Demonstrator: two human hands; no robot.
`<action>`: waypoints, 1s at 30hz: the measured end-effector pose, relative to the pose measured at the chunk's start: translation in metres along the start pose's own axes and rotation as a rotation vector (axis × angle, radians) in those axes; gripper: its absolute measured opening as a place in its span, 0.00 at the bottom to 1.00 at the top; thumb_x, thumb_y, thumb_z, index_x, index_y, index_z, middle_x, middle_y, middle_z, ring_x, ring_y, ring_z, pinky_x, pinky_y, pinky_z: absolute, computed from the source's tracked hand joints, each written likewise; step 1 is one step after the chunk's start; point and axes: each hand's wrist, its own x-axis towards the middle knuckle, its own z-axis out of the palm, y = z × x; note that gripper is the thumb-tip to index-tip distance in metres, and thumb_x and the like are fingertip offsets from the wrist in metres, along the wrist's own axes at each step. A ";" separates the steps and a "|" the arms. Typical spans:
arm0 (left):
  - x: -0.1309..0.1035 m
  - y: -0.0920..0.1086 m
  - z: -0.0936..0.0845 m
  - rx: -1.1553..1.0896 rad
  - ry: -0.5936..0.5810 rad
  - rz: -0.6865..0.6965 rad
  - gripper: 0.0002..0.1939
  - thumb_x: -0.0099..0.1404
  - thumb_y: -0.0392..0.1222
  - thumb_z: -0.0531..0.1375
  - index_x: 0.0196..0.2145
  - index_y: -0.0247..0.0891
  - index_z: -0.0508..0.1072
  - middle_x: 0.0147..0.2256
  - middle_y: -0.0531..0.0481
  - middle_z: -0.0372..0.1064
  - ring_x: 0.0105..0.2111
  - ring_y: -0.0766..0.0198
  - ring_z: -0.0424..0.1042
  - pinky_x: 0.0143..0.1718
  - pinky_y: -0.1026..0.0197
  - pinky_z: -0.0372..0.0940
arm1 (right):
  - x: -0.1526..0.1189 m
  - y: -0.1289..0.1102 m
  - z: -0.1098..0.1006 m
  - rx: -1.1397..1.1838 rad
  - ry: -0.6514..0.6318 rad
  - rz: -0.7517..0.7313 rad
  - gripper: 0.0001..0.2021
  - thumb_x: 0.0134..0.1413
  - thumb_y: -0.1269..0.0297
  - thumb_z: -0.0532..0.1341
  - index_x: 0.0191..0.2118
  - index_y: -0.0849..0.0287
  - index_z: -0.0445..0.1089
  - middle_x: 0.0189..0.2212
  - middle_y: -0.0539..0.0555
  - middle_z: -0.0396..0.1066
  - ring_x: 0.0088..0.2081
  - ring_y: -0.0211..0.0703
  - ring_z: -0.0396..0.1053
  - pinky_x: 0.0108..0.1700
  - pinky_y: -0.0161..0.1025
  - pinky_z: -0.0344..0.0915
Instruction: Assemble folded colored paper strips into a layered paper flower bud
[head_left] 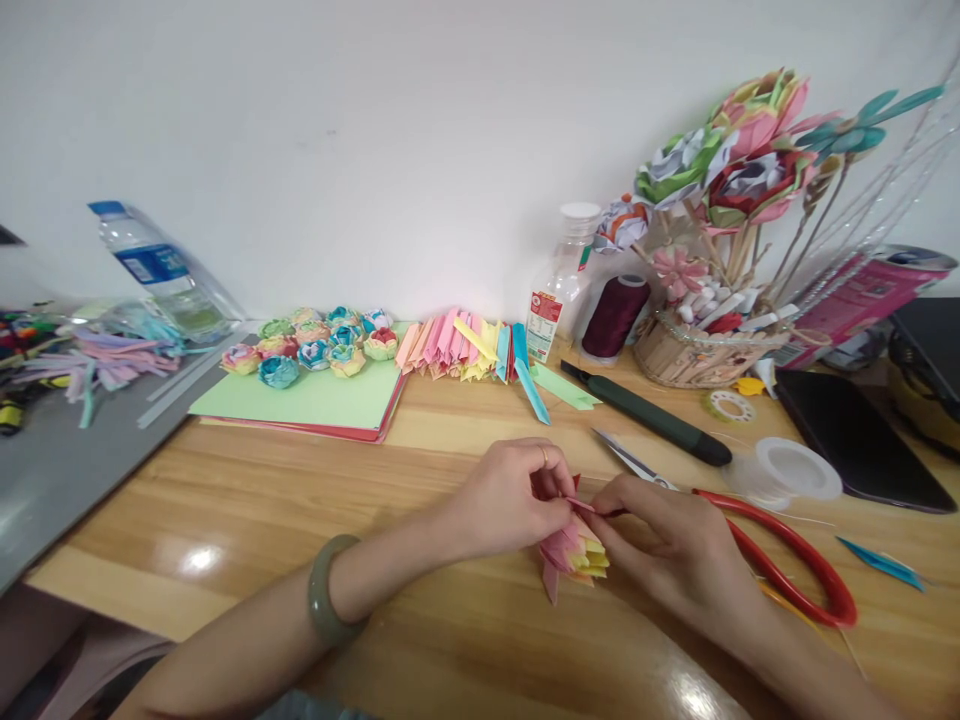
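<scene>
While both hands work just below and right of the frame's centre, the folded paper piece hangs beneath their fingertips, and an uneven tug could likely tear or crease it. The left hand pinches its pink tip between thumb and finger; the right hand nips the same tip from the other side, so if either slips, the layers could spread. Whether the piece also rests on the table, I cannot tell. Right of the right hand, the red-handled scissors lie close enough for a drifting wrist to knock. Farther back, at centre, a forearm reaching over the loose folded strips could scatter them.
</scene>
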 end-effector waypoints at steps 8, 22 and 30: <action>0.001 0.003 -0.005 -0.250 -0.001 -0.021 0.05 0.50 0.33 0.54 0.27 0.34 0.67 0.26 0.52 0.65 0.25 0.70 0.63 0.28 0.66 0.59 | -0.003 0.001 -0.004 -0.125 0.038 -0.140 0.06 0.57 0.73 0.54 0.37 0.55 0.64 0.27 0.51 0.73 0.25 0.35 0.69 0.26 0.31 0.62; 0.008 -0.006 -0.004 -0.274 0.215 0.082 0.04 0.52 0.38 0.63 0.26 0.34 0.72 0.29 0.49 0.71 0.30 0.66 0.69 0.31 0.65 0.63 | 0.004 0.003 -0.015 -0.151 0.290 0.070 0.03 0.55 0.65 0.56 0.31 0.54 0.65 0.28 0.53 0.70 0.32 0.43 0.68 0.33 0.39 0.63; -0.001 -0.008 -0.002 0.175 0.251 0.504 0.06 0.61 0.35 0.55 0.31 0.37 0.72 0.32 0.47 0.70 0.34 0.66 0.69 0.37 0.62 0.65 | 0.015 -0.006 -0.015 0.364 0.035 0.461 0.15 0.51 0.50 0.58 0.28 0.57 0.69 0.25 0.51 0.70 0.29 0.41 0.66 0.30 0.36 0.62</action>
